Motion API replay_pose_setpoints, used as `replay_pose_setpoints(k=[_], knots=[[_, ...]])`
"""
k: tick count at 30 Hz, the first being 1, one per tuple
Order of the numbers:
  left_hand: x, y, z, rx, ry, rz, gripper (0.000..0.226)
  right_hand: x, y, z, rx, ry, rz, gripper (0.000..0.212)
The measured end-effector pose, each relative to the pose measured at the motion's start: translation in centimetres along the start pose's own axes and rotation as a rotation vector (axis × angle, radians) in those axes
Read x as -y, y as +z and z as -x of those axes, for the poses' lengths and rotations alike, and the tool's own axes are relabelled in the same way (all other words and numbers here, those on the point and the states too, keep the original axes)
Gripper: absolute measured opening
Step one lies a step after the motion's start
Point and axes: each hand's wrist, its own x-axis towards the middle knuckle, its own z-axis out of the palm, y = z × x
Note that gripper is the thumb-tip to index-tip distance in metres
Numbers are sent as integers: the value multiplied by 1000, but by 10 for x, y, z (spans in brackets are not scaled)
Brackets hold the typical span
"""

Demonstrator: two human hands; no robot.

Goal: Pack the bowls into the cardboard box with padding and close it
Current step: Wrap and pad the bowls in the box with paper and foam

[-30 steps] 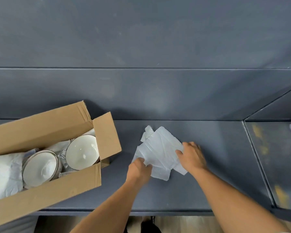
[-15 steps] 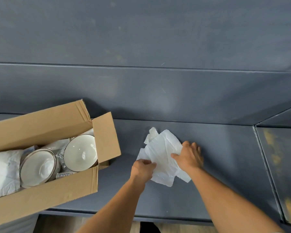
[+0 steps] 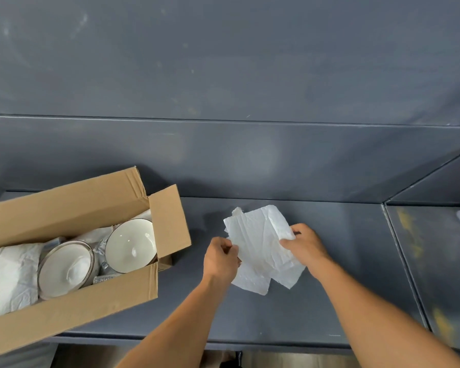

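Observation:
An open cardboard box (image 3: 72,309) lies at the left of the dark table. Inside stand two white bowls, one at the right end (image 3: 130,245) and one beside it (image 3: 65,269), with crumpled white padding (image 3: 8,274) to their left. A sheet of white padding paper (image 3: 258,243) is held up over the table's middle. My left hand (image 3: 221,258) pinches its left edge. My right hand (image 3: 307,247) grips its right edge.
The box's right end flap (image 3: 168,221) stands up and its long back flap (image 3: 64,203) leans outward. A dark wall rises behind the table (image 3: 329,301). A second grey surface (image 3: 436,261) joins on the right, with a pale object at its far edge.
Both hands have lifted the white sheet off the table and spread it between them. The box and bowls have not moved.

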Motion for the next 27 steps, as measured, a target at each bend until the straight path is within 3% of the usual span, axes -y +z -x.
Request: replay_pose_setpoints(k=[2,5,8,12,27], knots=[[-5,-6,6,-19,56,-12,7,3,-6,7,45,3,-108,24],[-14,-17,15,-20,138,-21,12,13,-10,15,42,-9,-197,12],[-21,-32,23,-16,207,-12,16,28,-9,25,-4,-60,-218,21],[-27,-58,31,-48,222,55,17,53,0,40,-7,-127,-223,27],[-3,-203,31,-300,192,270,18,150,102,93,164,-369,-66,11]])
